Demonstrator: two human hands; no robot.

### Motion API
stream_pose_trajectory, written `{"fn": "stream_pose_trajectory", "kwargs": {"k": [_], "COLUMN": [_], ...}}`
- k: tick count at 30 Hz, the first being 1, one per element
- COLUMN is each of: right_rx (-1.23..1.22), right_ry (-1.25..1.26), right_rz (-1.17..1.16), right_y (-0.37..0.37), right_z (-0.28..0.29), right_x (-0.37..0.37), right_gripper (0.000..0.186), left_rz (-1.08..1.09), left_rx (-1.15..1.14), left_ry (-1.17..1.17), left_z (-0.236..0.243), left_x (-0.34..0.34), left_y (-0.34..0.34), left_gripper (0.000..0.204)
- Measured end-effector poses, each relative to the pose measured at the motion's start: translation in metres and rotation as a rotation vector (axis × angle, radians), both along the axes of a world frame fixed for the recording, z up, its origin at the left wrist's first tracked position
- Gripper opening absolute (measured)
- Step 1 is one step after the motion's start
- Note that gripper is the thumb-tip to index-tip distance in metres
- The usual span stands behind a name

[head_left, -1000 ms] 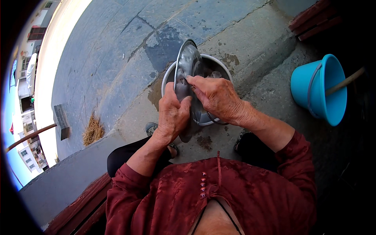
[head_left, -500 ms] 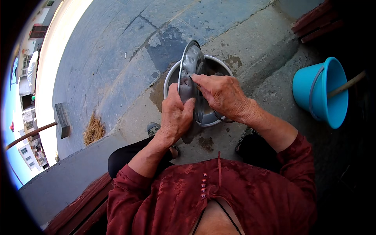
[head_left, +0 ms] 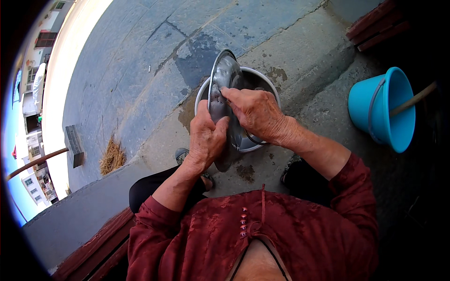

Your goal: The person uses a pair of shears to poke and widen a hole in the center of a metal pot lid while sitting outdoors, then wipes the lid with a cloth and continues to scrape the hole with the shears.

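A shallow round metal lid or basin [head_left: 225,70], grey and shiny, stands tilted on edge above a larger silver metal pot [head_left: 277,90]. My left hand [head_left: 206,140] is closed round its near left rim, thumb on the face turned to the right. Against that same face, my right hand [head_left: 258,111] presses with curled fingers. The index fingertip touches some small dark marks there; whatever the other fingers hold, if anything, is hidden. Below the right hand curves a thin dark handle [head_left: 255,140] at the pot's side. Much of the pot's inside is covered by my hands and the metal piece.
A turquoise bucket [head_left: 368,107] with a wooden stick [head_left: 413,100] in it stands at the right. Straw bristles [head_left: 112,159] and a grey block [head_left: 74,146] lie left, beyond a low ledge [head_left: 93,206]. Wet patches [head_left: 199,54] mark the concrete. Dark red wood [head_left: 377,28] is at the far right.
The metal piece and both hands have shifted slightly left. My right hand has slid a little along the metal face; both grips look the same.
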State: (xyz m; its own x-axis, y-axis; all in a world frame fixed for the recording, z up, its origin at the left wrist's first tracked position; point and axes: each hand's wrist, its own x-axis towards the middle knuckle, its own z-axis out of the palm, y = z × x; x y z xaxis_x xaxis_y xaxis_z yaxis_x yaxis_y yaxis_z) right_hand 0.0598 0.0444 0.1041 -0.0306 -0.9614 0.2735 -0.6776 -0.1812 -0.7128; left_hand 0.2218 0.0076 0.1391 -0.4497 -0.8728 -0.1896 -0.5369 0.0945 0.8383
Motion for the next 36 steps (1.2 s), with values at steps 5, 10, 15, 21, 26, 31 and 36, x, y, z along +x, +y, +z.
{"fn": "stream_pose_trajectory", "kwargs": {"k": [5, 10, 15, 21, 26, 31, 36], "right_rx": [0.039, -0.009, 0.060, 0.098, 0.065, 0.042, 0.004], "right_ry": [-0.165, -0.188, -0.187, -0.187, -0.174, -0.131, -0.074], "right_rz": [0.021, -0.012, -0.011, 0.017, 0.008, 0.007, 0.029], "right_y": [-0.006, 0.005, -0.005, -0.003, 0.003, 0.000, -0.005], "right_z": [0.004, -0.002, 0.004, 0.008, 0.007, 0.005, 0.003], "right_x": [-0.004, 0.003, -0.001, -0.004, 0.001, 0.001, -0.005], "right_gripper": [0.014, 0.015, 0.019, 0.014, 0.012, 0.013, 0.014], "left_rz": [-0.022, -0.062, -0.069, -0.075, -0.081, -0.068, -0.019], "left_rx": [-0.037, -0.075, -0.106, -0.098, -0.108, -0.096, 0.008], "left_ry": [-0.008, -0.020, -0.037, -0.041, -0.039, -0.014, -0.022], "left_z": [-0.003, -0.010, -0.004, -0.004, -0.006, -0.004, 0.001], "left_x": [0.002, 0.006, 0.004, 0.005, 0.007, 0.006, 0.004], "left_y": [0.003, -0.001, -0.001, 0.000, 0.000, -0.002, -0.003], "left_gripper": [0.032, 0.031, 0.032, 0.032, 0.032, 0.031, 0.034]}}
